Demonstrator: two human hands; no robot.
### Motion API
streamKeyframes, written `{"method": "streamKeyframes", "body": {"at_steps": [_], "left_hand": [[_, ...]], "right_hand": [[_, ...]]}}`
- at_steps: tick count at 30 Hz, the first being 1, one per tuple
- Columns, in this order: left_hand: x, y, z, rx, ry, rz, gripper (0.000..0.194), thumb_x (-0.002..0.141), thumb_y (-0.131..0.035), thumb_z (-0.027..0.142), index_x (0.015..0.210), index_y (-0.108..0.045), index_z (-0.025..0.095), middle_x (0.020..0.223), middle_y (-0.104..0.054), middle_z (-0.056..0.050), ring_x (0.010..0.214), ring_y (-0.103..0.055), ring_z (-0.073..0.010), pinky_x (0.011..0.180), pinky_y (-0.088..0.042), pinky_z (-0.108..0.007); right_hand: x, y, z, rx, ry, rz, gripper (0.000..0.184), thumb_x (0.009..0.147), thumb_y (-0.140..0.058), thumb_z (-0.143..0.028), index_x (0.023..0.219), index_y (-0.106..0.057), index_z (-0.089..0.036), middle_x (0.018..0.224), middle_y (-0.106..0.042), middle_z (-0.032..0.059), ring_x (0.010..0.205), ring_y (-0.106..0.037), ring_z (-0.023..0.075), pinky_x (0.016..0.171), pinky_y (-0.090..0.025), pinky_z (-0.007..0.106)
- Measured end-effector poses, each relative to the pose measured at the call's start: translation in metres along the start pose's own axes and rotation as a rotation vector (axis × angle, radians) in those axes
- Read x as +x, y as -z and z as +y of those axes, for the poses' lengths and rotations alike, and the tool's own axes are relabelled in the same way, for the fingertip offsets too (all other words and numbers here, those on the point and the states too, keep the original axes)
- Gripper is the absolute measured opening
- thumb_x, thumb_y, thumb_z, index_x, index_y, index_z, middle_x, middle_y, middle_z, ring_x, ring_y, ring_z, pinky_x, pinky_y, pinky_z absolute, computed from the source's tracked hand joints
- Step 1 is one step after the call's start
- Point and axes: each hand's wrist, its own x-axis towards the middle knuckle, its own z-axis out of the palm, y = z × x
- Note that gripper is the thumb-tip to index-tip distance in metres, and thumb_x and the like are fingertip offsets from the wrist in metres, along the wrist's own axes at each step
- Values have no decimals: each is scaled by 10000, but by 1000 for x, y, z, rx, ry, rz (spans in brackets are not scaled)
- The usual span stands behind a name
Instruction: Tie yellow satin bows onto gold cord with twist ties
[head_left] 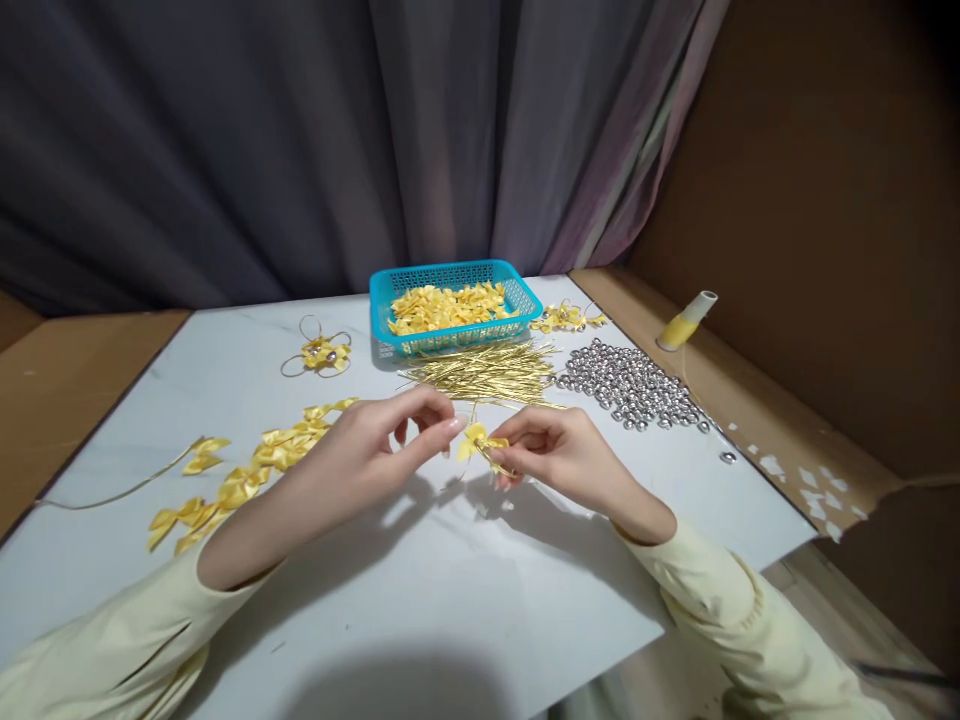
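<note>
My right hand [551, 450] is closed in a pinch around the edge of a small yellow ribbon bow [474, 440]. A thin golden wire or thread shows at the bow, and part of the piece is hidden behind my fingertips. Just left of it, my left hand [397, 435] has thumb and forefinger pressed together; whatever lies between them is too small to make out. Behind the hands is a pile of gold wire ties [484, 372]. Loose yellow bows [274, 450] lie in a row by my left forearm.
A blue basket [379, 318] holds many yellow bows. Silver beads [630, 385] are heaped to its right, with a yellow thread spool [686, 322] beyond. Clusters of wired bows [326, 353] lie behind my left hand. White scraps [814, 490] lie on the cardboard at right.
</note>
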Motion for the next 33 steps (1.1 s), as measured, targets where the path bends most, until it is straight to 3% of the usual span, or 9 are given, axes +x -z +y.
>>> {"method": "streamKeyframes", "body": {"at_steps": [7, 16, 24, 28, 33], "left_hand": [[-1, -10, -2, 31, -44, -109, 187, 826, -511, 342, 733, -601, 207, 640, -612, 54, 566, -526, -86, 520, -363, -173], [0, -4, 3, -37, 126, -268, 180, 790, -489, 279, 750, -640, 191, 602, -646, 38, 565, -565, -109, 530, -389, -187], [2, -7, 0, -173, 204, -363, 158, 786, -472, 266, 750, -606, 191, 603, -635, 40, 561, -530, -111, 525, -390, -193], [2, -8, -1, -125, 174, -361, 152, 779, -459, 231, 736, -598, 187, 603, -622, 38, 567, -541, -113, 520, -385, -196], [-2, -11, -8, 172, -5, -233, 122, 781, -473, 224, 748, -589, 205, 637, -582, 52, 573, -515, -108, 557, -357, -224]], "right_hand": [[-3, -4, 3, -102, 165, -4, 59, 760, -615, -211, 785, -614, -158, 630, -649, 9, 553, -646, 125, 543, -541, 259], [-2, -3, 3, 12, 6, -34, 211, 701, -683, -325, 737, -613, -129, 566, -648, 28, 523, -651, 149, 523, -535, 264], [0, -5, 4, -9, 0, -75, 254, 685, -694, -363, 759, -611, -134, 590, -647, 24, 554, -651, 147, 534, -519, 254], [0, -6, 3, -37, -10, -100, 242, 694, -687, -358, 740, -623, -129, 541, -629, 10, 502, -632, 131, 499, -500, 231], [0, -4, 5, 6, -23, -134, 219, 724, -662, -345, 725, -637, -127, 507, -618, 1, 476, -623, 122, 491, -502, 223]]}}
